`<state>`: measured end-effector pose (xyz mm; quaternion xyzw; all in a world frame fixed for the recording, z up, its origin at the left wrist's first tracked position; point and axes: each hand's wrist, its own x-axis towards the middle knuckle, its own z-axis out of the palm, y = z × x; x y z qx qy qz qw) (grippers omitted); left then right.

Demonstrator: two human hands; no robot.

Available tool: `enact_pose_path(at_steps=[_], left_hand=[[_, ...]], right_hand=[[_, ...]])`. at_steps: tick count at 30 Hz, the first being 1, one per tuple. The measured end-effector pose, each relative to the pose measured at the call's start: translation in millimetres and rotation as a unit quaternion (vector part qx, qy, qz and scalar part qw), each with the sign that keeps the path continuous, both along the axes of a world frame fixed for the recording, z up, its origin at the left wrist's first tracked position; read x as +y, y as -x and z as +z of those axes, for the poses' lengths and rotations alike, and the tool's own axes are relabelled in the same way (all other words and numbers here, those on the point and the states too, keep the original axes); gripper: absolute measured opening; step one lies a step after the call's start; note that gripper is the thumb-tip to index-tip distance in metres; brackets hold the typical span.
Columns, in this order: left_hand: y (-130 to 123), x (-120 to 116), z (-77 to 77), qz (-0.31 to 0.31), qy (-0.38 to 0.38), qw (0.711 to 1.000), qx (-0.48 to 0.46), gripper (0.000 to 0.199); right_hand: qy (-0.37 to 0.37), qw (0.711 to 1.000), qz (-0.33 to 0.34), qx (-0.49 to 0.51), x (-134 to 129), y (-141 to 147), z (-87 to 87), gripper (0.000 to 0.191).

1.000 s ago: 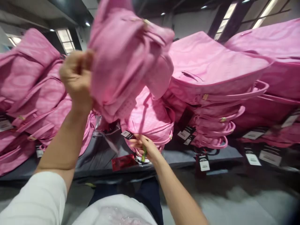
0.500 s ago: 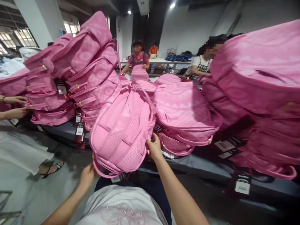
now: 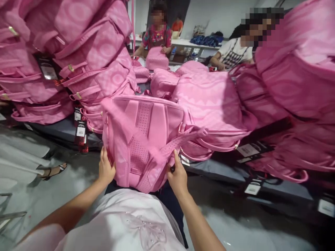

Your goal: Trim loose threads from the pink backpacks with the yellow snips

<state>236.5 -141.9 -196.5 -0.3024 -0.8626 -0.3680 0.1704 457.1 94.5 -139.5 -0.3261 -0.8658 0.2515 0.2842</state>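
Observation:
Right in front of my body, a pink backpack [image 3: 146,139] is held upright by both hands, its padded back panel and shoulder straps facing me. My left hand [image 3: 106,168] grips the lower left side, fingers pressed along the fabric. On the lower right side, my right hand [image 3: 178,176] has closed on the edge, its thumb pointing up. A small black end pokes out by that hand's fingers; what it belongs to is hidden. One shoulder strap [image 3: 183,141] sticks out to the right, above the right hand, and looks blurred.
Tall stacks of pink backpacks [image 3: 96,48] rise at left and right [image 3: 293,90] along a dark-covered table [image 3: 222,170]. Another backpack [image 3: 206,101] lies just right of mine. Hang tags [image 3: 81,129] dangle over the table's edge. Co-workers [image 3: 158,35] work across the table.
The backpack has turned from lying tilted to standing upright, its back panel towards me. My left hand has moved up its side. The view has tipped downward.

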Motion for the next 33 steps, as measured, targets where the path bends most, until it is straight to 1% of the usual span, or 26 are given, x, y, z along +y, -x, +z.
enact_pose_path(at_steps=[1,2,3,4,5,6,7,8,9,10,11,12,14,15,16,17,18,20,21,22,25,26,28,30,32,33], left_hand=[[-6,-10,8.2,0.010,-0.002,1.000,0.028,0.071],[-12,-16,23.9,0.020,-0.022,0.997,0.070,0.066],[-18,-16,45.4,0.018,-0.054,0.991,0.122,0.063],[-22,-10,70.2,-0.001,-0.091,0.980,0.176,0.062],[-26,3,95.8,-0.053,-0.113,0.967,0.221,0.062],[-27,24,120.1,-0.150,-0.093,0.951,0.255,0.060],[-25,50,141.4,-0.255,-0.040,0.923,0.285,0.057],[-21,81,158.7,-0.333,0.029,0.893,0.300,0.053],[-15,114,171.8,-0.387,0.089,0.864,0.309,0.050],[-8,148,180.7,-0.405,0.128,0.852,0.307,0.046],[-1,180,186.3,-0.411,0.154,0.847,0.301,0.042],[6,208,189.4,-0.435,0.177,0.828,0.307,0.037],[16,251,191.4,-0.466,0.206,0.799,0.320,0.027],[19,264,192.0,-0.479,0.214,0.786,0.327,0.023],[21,272,193.0,-0.487,0.218,0.779,0.329,0.020],[23,277,194.4,-0.491,0.219,0.777,0.326,0.018],[24,279,196.1,-0.496,0.220,0.777,0.320,0.016],[26,278,198.7,-0.503,0.226,0.773,0.315,0.013],[26,277,198.7,-0.504,0.230,0.769,0.318,0.012],[24,276,197.3,-0.505,0.235,0.765,0.323,0.011],[10,276,183.1,-0.537,0.253,0.742,0.312,0.011],[2,277,175.6,-0.553,0.259,0.732,0.302,0.012],[-11,279,159.4,-0.581,0.269,0.711,0.291,0.014],[-19,280,147.3,-0.596,0.268,0.702,0.285,0.016],[-17,282,146.5,-0.596,0.266,0.704,0.282,0.023],[-13,284,151.8,-0.590,0.272,0.705,0.284,0.028]], right_hand=[[-0.005,1.000,0.004,-0.023,5,4,-1.6,0.062],[-0.009,0.999,0.006,-0.051,11,8,-1.4,0.064],[-0.014,0.996,0.006,-0.084,16,11,0.8,0.065],[-0.024,0.992,0.003,-0.121,20,14,5.2,0.065],[-0.037,0.986,0.000,-0.162,23,15,11.6,0.066],[-0.050,0.977,-0.004,-0.208,23,15,19.9,0.067],[-0.060,0.965,-0.010,-0.256,22,13,29.8,0.068],[-0.064,0.951,-0.019,-0.303,18,12,40.6,0.068],[-0.063,0.938,-0.032,-0.341,12,11,51.7,0.067],[-0.064,0.928,-0.041,-0.364,5,11,62.3,0.065],[-0.070,0.925,-0.038,-0.371,-4,12,71.9,0.062],[-0.083,0.928,-0.019,-0.364,-12,15,79.8,0.059],[-0.123,0.934,0.078,-0.325,-25,27,89.8,0.056],[-0.137,0.930,0.132,-0.314,-28,33,91.8,0.055],[-0.137,0.923,0.169,-0.318,-27,38,91.9,0.052],[-0.122,0.917,0.172,-0.338,-22,42,90.3,0.046],[-0.098,0.915,0.143,-0.364,-14,42,87.0,0.041],[-0.032,0.912,0.020,-0.409,8,34,76.7,0.033],[0.004,0.909,-0.029,-0.415,20,27,70.3,0.033],[0.037,0.910,-0.054,-0.410,31,20,63.7,0.037],[0.116,0.913,-0.043,-0.390,48,10,46.4,0.047],[0.127,0.912,-0.043,-0.386,49,11,42.2,0.047],[0.134,0.910,-0.072,-0.385,46,16,36.6,0.046],[0.136,0.910,-0.093,-0.382,43,21,33.7,0.045],[0.141,0.910,-0.104,-0.376,42,24,31.9,0.047],[0.144,0.910,-0.106,-0.373,42,25,31.3,0.048]])
